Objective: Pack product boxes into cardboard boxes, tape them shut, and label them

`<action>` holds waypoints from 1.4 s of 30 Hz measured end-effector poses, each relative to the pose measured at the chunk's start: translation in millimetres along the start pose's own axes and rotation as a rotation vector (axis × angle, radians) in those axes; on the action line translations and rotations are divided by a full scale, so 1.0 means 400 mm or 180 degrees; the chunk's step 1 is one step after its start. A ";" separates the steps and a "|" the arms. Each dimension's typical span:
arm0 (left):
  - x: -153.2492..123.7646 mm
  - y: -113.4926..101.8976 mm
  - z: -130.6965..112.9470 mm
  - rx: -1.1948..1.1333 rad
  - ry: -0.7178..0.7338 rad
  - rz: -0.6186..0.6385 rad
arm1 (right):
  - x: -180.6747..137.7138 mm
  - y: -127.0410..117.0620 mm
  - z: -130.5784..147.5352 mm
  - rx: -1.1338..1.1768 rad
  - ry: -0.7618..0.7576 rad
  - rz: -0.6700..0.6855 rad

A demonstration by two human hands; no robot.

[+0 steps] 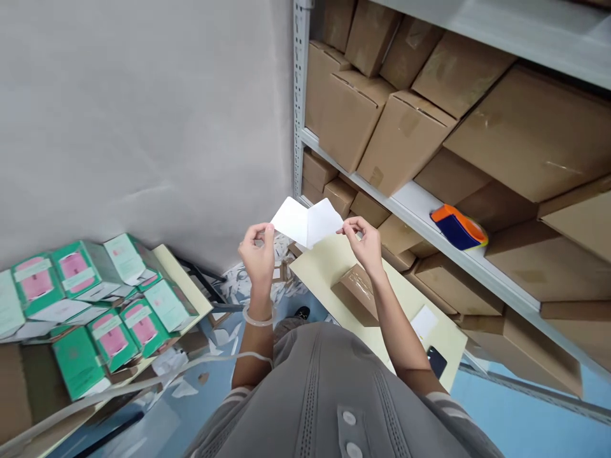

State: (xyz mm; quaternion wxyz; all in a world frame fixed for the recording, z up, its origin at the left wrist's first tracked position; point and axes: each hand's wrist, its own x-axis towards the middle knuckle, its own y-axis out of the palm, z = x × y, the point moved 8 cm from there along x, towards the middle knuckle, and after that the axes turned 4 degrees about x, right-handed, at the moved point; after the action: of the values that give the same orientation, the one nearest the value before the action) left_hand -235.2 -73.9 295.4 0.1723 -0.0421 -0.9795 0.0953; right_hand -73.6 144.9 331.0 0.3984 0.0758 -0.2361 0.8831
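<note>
Both hands up front, one on each side of a creased white paper card (310, 226). Card is held in the air, opened along a center fold into two panels, seen over the far corner of a pale yellow tabletop (315, 270).

Left hand (258, 257) — thumb and index finger pinching the card's left edge. Clear bangle (258, 318) on that wrist. Right hand (365, 245) — thumb and fingertips pinching the right edge, forearm passing over the tabletop.

On the tabletop: a brown cardboard carton (359, 286) with shiny clear tape, just beside the right forearm; a small white sheet (424, 322) farther along; a dark smartphone (436, 361) near the end, partly behind the arm.

Right side: grey metal shelving (298, 95), its levels packed with brown cartons (356, 117). An orange-and-navy ring-shaped item (458, 227) sits at the front edge of the middle shelf; exact type unclear.

Left side: green product boxes (76, 273) with pink fronts, grouped on a second pale surface (174, 264) against a grey wall (143, 127). Paper scraps (233, 283) litter the blue floor (506, 407). Wearer has a grey shirt (329, 394).
</note>
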 end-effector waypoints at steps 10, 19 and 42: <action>0.046 -0.164 0.082 0.0280 -0.0210 -0.0884 | 0.079 0.068 -0.027 0.0096 -0.0062 -0.0078; 0.069 -0.240 0.102 0.0376 -0.0206 -0.1499 | 0.115 0.086 -0.052 0.0052 0.0080 -0.0266; 0.085 -0.111 0.074 0.0282 -0.0072 -0.1002 | 0.238 0.310 -0.125 -0.0173 -0.0169 0.0898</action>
State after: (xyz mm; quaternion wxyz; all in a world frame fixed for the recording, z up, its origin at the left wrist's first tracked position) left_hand -279.5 -118.3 288.3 0.1757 0.1207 -0.9707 0.1108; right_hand -226.7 161.4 273.7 0.2658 0.0545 -0.2787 0.9212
